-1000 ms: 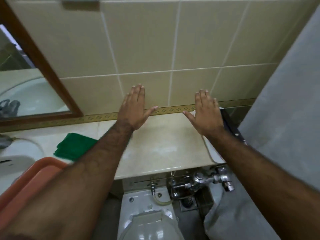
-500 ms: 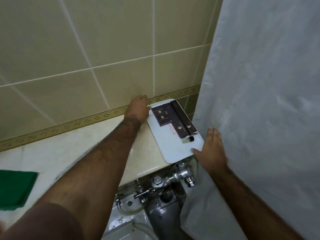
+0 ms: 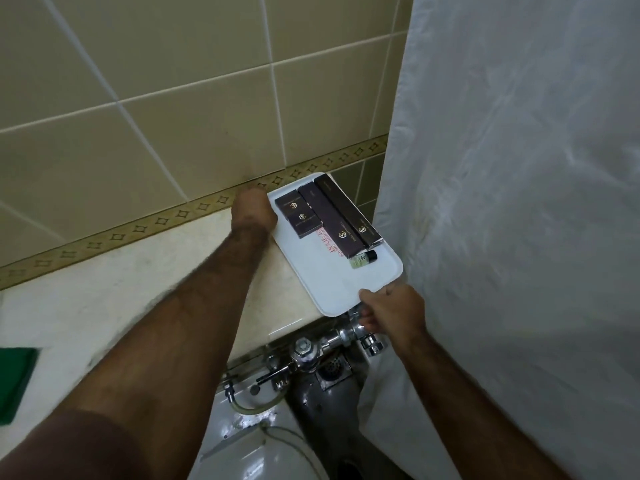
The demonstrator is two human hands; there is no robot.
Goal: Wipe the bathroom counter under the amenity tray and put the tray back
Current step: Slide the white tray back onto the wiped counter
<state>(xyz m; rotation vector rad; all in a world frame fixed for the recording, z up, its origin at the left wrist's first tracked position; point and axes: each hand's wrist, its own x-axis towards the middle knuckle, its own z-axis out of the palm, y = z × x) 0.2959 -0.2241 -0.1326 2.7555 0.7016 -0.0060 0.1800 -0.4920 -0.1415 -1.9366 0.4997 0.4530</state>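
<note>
A white amenity tray [image 3: 332, 282] lies at the right end of the beige marble counter [image 3: 138, 289], its near corner overhanging the front edge. On it lie several dark boxes [image 3: 329, 216] and a small bottle [image 3: 363, 259]. My left hand [image 3: 252, 211] is curled against the tray's far left edge by the wall; its fingers are hidden. My right hand [image 3: 391, 308] pinches the tray's near right corner, thumb on top and fingers underneath. A green cloth [image 3: 15, 382] lies on the counter at the far left, partly cut off by the frame edge.
A white shower curtain [image 3: 519, 202] hangs close on the right, touching the tray's right side. Below the counter edge are chrome flush valve fittings [image 3: 311, 351] and the toilet [image 3: 263, 455]. Tiled wall [image 3: 173, 98] backs the counter.
The view swung right from the bare counter to the tray. Both hands went from flat and open above the counter to the tray's edges; my right hand now grips its near corner.
</note>
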